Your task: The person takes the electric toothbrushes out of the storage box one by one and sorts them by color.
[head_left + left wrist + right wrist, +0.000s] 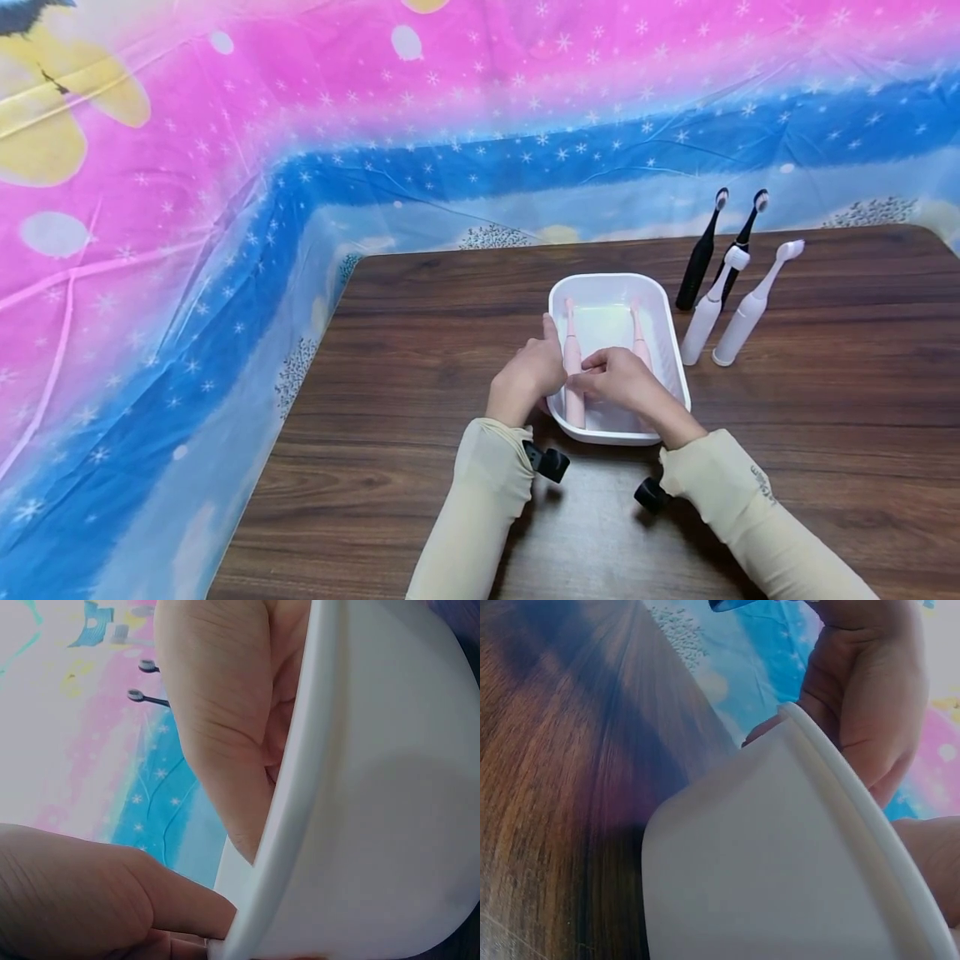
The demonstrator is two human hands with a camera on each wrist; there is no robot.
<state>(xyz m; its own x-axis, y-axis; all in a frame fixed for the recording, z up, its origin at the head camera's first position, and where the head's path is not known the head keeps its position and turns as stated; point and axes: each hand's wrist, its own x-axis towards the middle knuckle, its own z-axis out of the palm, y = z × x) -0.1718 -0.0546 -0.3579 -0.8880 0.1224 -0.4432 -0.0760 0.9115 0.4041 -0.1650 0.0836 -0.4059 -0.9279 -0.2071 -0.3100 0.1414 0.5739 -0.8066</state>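
Observation:
A white tray [675, 350] holds two pink electric toothbrushes: the left toothbrush [572, 354] lies along the left wall, and the right one [640, 337] is partly covered by my right hand [626, 379]. With thumb and forefinger, that hand pinches the handle of the left toothbrush; its fingertips are partly hidden. My left hand [527, 375] grips the tray's left rim, one finger stretched along the outside and the thumb over the edge beside the same toothbrush. In the right wrist view, a left fingertip [763, 733] shows outside the tray wall.
Right of the tray, two black electric toothbrushes [697, 271] and two white ones [742, 325] stand upright on the wooden table [397, 375]. A patterned pink and blue cloth [480, 125] hangs behind the table and along its left side.

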